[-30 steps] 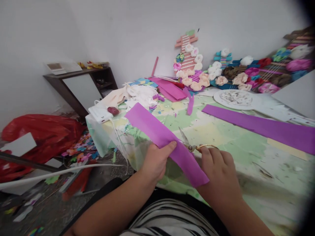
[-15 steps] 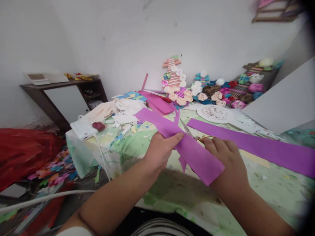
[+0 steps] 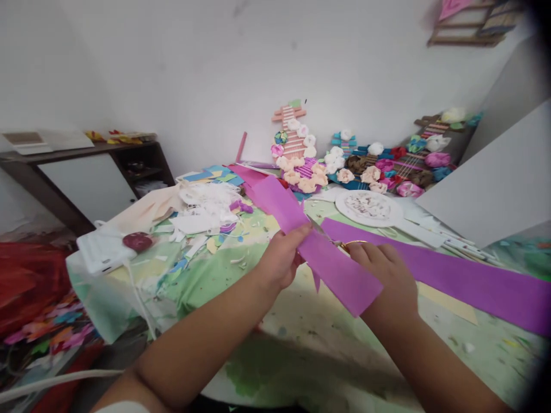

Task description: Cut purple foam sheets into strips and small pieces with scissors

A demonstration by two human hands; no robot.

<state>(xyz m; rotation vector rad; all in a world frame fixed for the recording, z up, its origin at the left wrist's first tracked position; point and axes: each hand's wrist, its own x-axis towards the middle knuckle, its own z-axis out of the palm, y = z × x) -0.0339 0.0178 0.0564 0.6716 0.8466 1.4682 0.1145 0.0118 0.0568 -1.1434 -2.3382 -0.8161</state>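
Note:
My left hand [image 3: 282, 259] pinches a long purple paper strip [image 3: 340, 274] near its middle, thumb on top. The strip runs from the upper left down to the lower right, above the table. Just behind the strip, my right hand [image 3: 385, 276] is closed on gold-handled scissors [image 3: 344, 245]. The blades are mostly hidden by the paper. A small purple sliver [image 3: 316, 280] hangs below the strip between my hands.
A second long purple strip [image 3: 451, 276] lies on the green-patterned table [image 3: 301, 327]. Paper scraps [image 3: 206, 215], a white power bank [image 3: 103, 249], a round white plate [image 3: 368, 207] and paper-flower crafts [image 3: 301, 155] crowd the far side. A dark shelf [image 3: 81, 172] stands at left.
The view has swung up and right. My hands have risen with the purple strip, and a small sliver now hangs from its lower edge. The scissors stay behind the paper.

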